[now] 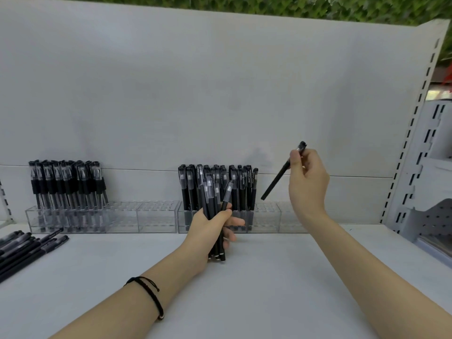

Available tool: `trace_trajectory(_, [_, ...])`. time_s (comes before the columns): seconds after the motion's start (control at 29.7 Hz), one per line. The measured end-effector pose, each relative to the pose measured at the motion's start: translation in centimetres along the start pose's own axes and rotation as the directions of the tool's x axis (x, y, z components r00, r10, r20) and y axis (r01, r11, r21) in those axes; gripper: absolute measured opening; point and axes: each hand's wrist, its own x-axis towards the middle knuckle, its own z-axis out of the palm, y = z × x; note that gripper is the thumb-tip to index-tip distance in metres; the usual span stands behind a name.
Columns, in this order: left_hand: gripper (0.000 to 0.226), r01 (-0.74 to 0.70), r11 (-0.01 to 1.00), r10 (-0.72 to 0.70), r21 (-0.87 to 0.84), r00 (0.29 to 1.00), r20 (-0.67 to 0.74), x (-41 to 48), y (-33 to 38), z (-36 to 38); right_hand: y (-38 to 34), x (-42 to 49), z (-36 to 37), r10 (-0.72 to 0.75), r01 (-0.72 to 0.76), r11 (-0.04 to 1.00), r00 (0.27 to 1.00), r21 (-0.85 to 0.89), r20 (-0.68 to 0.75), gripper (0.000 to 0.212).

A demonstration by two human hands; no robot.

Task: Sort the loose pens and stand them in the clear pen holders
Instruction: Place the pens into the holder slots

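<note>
Entry: single pen (pixel 278 178). Loc: above-right of mid holder (pixel 276 223), slanted, low end twd holder.
R grip (pixel 308 184): pinching pen's upper end.
L grip (pixel 210 225): curled round pen bundle (pixel 214 199), in front of holder.
Step, est.: slot pen. Bring upright first, aim for free holes at holder's right end, and avoid nudging stood pens.

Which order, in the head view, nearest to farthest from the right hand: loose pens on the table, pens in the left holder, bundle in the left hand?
1. bundle, in the left hand, centre
2. pens in the left holder, back left
3. loose pens, far left front
</note>
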Motion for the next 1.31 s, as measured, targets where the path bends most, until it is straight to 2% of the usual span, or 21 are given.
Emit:
trace_trajectory(0.1, [0.018,-0.017,1.0,0.017,0.0,1.0,-0.011,0.1,-0.2,0.1,1.0,0.1,-0.1,-0.018,0.019,0.996,1.0,-0.083,0.018,0.014])
trace_trajectory(0.3, [0.014,-0.013,1.0,0.013,-0.011,1.0,0.027,-0.1,0.0,0.2,1.9,-0.2,0.9,-0.016,0.04,0.99,0.984,-0.135,0.177,0.01])
trace_trajectory(0.47, [0.013,-0.039,0.999,0.039,-0.005,0.998,0.047,-0.1,-0.2,0.2,1.8,-0.6,1.6,-0.013,0.164,0.901,0.936,-0.401,0.352,0.026])
trace_trajectory(0.64, [0.015,-0.03,0.999,0.031,-0.031,0.999,0.038,-0.1,-0.2,0.1,1.5,-0.6,1.5,-0.035,0.223,0.874,0.914,-0.431,0.404,0.031])
trace_trajectory(0.91, [0.007,-0.022,0.999,0.024,-0.032,0.998,0.057,-0.3,-0.2,0.4,1.8,-0.8,1.2,0.025,0.076,0.959,0.937,-0.273,0.348,0.02])
trace_trajectory(1.01, [0.007,-0.018,0.999,0.02,-0.037,0.998,0.056,-0.3,-0.2,0.4,2.1,-0.8,1.2,0.058,0.048,0.957,0.934,-0.286,0.351,0.022])
trace_trajectory(1.14, [0.017,-0.007,0.999,0.01,-0.049,0.999,0.052,-0.3,-0.2,0.3,2.6,-1.0,1.3,0.13,0.024,0.938,0.901,-0.346,0.415,0.014])
trace_trajectory(1.21, [0.022,0.005,0.997,-0.002,-0.071,0.999,0.042,-0.2,-0.2,0.2,2.4,-1.1,1.2,0.118,0.038,0.925,0.917,-0.378,0.382,0.01])
trace_trajectory(1.31, [0.027,0.022,0.994,-0.019,-0.103,0.999,0.032,-0.2,-0.2,0.0,1.9,-1.4,0.9,0.044,0.057,0.945,0.953,-0.323,0.298,0.02])
